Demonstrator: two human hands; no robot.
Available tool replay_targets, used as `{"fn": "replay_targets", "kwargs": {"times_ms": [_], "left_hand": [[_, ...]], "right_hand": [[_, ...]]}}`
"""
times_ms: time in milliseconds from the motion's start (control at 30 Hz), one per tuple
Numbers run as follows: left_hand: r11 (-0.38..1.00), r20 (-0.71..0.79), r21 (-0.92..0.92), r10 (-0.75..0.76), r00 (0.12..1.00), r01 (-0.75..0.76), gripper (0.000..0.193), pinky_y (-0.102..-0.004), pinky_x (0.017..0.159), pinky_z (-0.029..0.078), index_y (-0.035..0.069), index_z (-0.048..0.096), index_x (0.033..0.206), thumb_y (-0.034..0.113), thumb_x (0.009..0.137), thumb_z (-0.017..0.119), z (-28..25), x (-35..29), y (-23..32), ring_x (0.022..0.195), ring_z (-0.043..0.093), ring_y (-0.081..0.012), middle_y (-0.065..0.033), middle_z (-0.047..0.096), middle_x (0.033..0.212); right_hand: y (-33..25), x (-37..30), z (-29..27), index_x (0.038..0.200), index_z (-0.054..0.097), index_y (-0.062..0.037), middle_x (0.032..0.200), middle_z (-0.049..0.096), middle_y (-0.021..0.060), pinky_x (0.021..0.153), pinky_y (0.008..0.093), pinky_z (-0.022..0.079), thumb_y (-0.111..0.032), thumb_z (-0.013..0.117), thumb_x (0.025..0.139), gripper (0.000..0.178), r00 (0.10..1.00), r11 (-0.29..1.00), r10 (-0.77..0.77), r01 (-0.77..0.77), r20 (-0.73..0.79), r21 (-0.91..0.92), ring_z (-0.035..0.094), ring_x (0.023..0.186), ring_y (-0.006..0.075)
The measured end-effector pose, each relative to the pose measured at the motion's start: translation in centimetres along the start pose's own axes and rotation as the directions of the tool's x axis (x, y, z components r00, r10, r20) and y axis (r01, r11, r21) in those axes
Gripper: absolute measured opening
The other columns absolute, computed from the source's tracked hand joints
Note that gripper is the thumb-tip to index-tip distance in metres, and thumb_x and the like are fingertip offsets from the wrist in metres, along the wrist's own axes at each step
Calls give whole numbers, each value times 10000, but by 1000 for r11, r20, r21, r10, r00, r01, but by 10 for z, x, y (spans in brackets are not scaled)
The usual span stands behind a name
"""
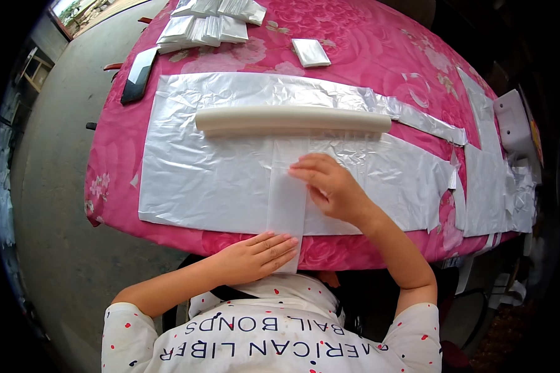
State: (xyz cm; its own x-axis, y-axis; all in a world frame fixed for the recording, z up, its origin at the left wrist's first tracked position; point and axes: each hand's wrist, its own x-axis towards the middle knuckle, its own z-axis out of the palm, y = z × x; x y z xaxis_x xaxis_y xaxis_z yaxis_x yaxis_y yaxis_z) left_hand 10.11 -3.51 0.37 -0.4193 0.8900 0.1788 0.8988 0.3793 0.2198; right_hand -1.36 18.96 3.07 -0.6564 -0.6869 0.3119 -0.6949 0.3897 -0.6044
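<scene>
A narrow strip of translucent plastic film [286,205] runs from beneath a long cream-coloured tube [292,120] toward me and down over the table's near edge. My left hand [264,255] lies on the strip's lower part at that edge, its fingers flat and straight. Above the middle of the film, my right hand [331,185] has loosely bent fingers at the strip's right side, with the thumb apart from them. Whether its fingertips touch the film, I cannot tell. Under strip and tube spreads a large, wrinkled, silvery-white plastic sheet [199,180].
A pink flowered cloth [354,31] covers the table. Folded film packets [205,28] are piled at the far left, near a dark phone [139,76]. A single packet [311,53] lies beyond the tube. More film [484,186] and a pale plastic box [513,121] are at the right.
</scene>
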Motion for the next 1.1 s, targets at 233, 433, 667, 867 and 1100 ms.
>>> {"fn": "replay_targets", "kwargs": {"times_ms": [233, 433, 667, 867, 1100], "left_hand": [[942, -152, -325, 41, 988, -89, 384, -383, 983, 406, 39, 521, 1189, 114, 813, 538, -9, -3, -12, 1169, 489, -253, -129, 486, 1284], [923, -226, -385, -93, 970, -2, 537, -381, 897, 464, 37, 515, 1204, 186, 710, 665, -24, 10, -26, 1123, 521, -291, -157, 493, 1266], [965, -264, -196, -222, 939, 173, 634, -380, 871, 454, -25, 503, 1185, 224, 633, 692, -12, 20, -32, 1017, 559, -296, -147, 559, 1138], [774, -228, -551, -500, 835, 313, 502, -378, 832, 436, -39, 509, 1174, 276, 789, 577, -19, 31, -38, 939, 571, -314, -163, 588, 1093], [899, -328, -187, -438, 837, 396, 769, -438, 1008, 297, -82, 322, 1315, 459, 809, 530, -19, 34, -34, 1210, 387, -373, -228, 366, 1358]], "right_hand": [[-38, -37, 11, 1110, 553, -30, 1192, 517, 121, 938, 389, 401, -9, 587, 674, 438, 985, 997, -53, 61, 167, -43, 476, 1114, 295], [-33, -43, 24, 1071, 580, -35, 1135, 551, 108, 906, 378, 425, -52, 604, 699, 374, 1000, 985, 0, 2, 14, -175, 515, 1054, 280], [-31, -43, 22, 1017, 620, -73, 1044, 585, 90, 810, 361, 460, -67, 627, 707, 310, 999, 980, -29, 22, -29, -196, 553, 954, 268], [-27, -28, 18, 885, 661, -54, 763, 639, 67, 603, 318, 477, -81, 649, 746, 142, 970, 985, 171, -168, -175, 33, 590, 673, 227], [-19, 6, -2, 741, 622, 21, 574, 584, 19, 486, 216, 418, -180, 606, 839, 224, 644, 563, 725, -759, 245, 327, 586, 527, 85]]}}
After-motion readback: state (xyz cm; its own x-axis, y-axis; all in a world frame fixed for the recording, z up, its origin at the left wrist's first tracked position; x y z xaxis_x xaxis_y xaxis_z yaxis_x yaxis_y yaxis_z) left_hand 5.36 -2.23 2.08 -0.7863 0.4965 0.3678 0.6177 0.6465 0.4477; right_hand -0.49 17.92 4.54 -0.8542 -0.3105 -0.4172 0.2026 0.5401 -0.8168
